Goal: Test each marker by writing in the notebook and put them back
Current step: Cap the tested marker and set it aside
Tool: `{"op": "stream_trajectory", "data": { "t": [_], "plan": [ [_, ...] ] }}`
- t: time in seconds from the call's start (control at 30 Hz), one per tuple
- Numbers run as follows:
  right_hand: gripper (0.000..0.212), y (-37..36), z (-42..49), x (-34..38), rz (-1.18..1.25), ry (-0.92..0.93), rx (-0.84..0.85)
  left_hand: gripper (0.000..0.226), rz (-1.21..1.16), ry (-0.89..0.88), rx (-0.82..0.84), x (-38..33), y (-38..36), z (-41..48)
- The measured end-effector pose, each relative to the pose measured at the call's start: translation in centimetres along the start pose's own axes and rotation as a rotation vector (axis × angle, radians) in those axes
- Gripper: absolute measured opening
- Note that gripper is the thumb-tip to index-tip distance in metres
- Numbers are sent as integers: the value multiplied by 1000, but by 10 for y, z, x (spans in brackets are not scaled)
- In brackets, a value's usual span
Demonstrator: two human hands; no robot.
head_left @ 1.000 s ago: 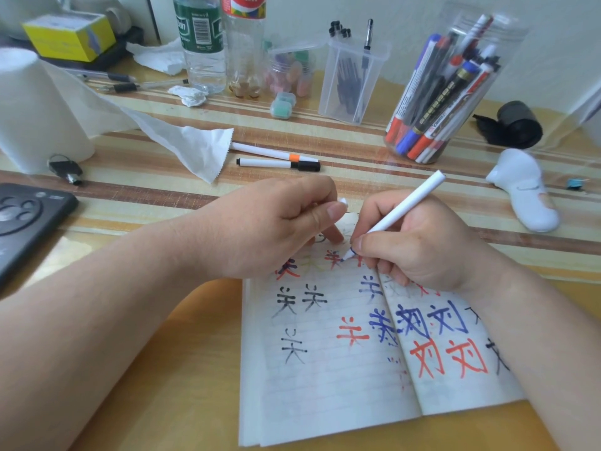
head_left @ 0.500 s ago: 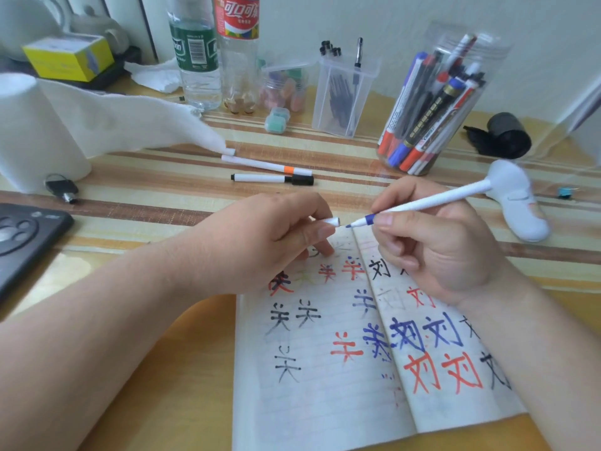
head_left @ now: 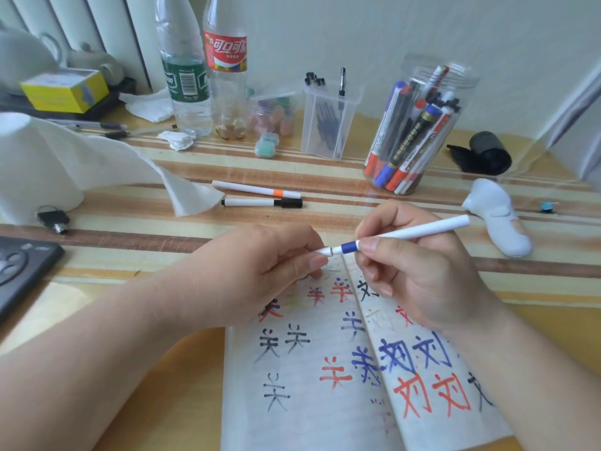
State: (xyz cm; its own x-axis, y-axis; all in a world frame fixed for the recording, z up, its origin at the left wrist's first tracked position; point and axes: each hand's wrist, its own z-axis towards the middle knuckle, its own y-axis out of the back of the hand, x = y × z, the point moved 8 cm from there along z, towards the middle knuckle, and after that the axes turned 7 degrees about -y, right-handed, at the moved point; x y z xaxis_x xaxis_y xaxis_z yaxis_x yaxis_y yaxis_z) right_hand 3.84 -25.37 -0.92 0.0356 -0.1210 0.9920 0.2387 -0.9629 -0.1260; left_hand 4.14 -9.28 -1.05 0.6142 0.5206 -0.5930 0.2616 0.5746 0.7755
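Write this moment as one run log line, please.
step: capping; left hand: pinches white cap; right hand: holds white blue-banded marker; cap: at marker tip; below: open lined notebook

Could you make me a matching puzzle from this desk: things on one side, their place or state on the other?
1. white marker with blue band
2. white marker with black cap
3. clear round plastic jar
4. open lined paper notebook

A. holds many markers
B. lies beside an orange-banded marker
C. gripped by the right hand
D. bears red, blue and black writing

Pairs: 1-C, 2-B, 3-A, 4-D.

White, blue-banded marker (head_left: 413, 231); brown-and-cream striped tablecloth (head_left: 325, 172).
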Motion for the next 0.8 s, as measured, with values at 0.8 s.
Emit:
{"op": "stream_trajectory", "data": {
  "t": [0.8],
  "plan": [
    [10,19,-13,22,-30,274,-488,28,66,53,-290,-7,16,3]
  ]
}}
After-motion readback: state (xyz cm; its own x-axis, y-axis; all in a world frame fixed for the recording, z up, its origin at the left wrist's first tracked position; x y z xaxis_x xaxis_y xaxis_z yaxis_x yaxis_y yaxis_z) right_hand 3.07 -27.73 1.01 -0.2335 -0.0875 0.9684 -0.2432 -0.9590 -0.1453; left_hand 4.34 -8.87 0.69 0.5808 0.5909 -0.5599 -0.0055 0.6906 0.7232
